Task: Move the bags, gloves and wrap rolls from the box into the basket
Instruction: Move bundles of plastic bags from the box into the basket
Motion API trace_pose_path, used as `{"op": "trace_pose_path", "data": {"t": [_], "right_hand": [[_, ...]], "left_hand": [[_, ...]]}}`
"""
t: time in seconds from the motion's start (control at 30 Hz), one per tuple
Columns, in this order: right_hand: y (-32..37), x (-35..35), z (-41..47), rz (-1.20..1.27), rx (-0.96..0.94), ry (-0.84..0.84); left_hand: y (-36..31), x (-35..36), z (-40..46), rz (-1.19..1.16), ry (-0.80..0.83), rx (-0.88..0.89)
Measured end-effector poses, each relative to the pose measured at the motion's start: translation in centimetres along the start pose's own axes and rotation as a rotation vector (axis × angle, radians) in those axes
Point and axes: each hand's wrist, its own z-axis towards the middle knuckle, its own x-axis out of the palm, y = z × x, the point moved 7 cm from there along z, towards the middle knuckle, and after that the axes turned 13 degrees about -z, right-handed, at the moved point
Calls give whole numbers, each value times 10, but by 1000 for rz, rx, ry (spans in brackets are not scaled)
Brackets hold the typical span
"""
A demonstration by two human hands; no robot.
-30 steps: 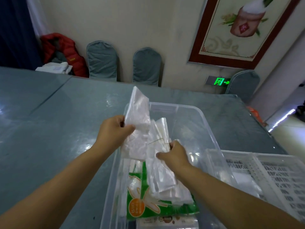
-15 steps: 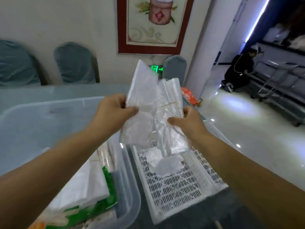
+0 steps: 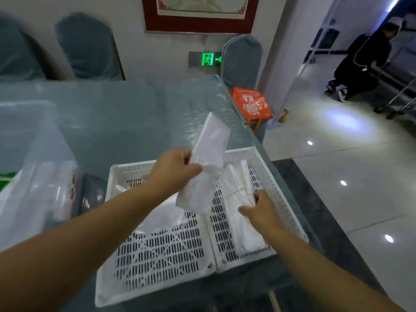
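A white slotted basket [image 3: 157, 255] with two compartments lies on the table in front of me. My left hand [image 3: 175, 170] grips a packet of clear plastic bags [image 3: 207, 163] above the basket's divider, tilted up and to the right. My right hand [image 3: 258, 210] rests on a second bundle of clear bags [image 3: 238, 199], tied with a thin band, which lies in the right compartment; its fingers look loose on it. Another clear bag [image 3: 162, 217] lies in the left compartment. The clear box [image 3: 33, 167] stands at the left with more packets inside.
The table's right edge [image 3: 292, 199] runs just beside the basket, with tiled floor beyond. An orange bag [image 3: 252, 104] sits on a chair at the far corner. Grey chairs [image 3: 87, 48] line the wall. A person in black [image 3: 364, 61] is at the far right.
Both hands carried the two bag packets from the box over to the basket and lowered them. The right bundle now lies in the right compartment; the left packet is still held up.
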Motion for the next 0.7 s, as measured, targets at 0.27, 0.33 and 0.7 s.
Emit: {"op": "trace_pose_path", "data": {"t": [0.27, 0.33, 0.7], "right_hand": [[-26, 37, 23, -143, -43, 167], [-27, 38, 29, -178, -71, 209], [-41, 21, 44, 14, -75, 488]], "left_hand": [[41, 36, -3, 99, 28, -134], [36, 39, 2, 222, 57, -71], [-7, 91, -4, 926, 673, 1018]]}}
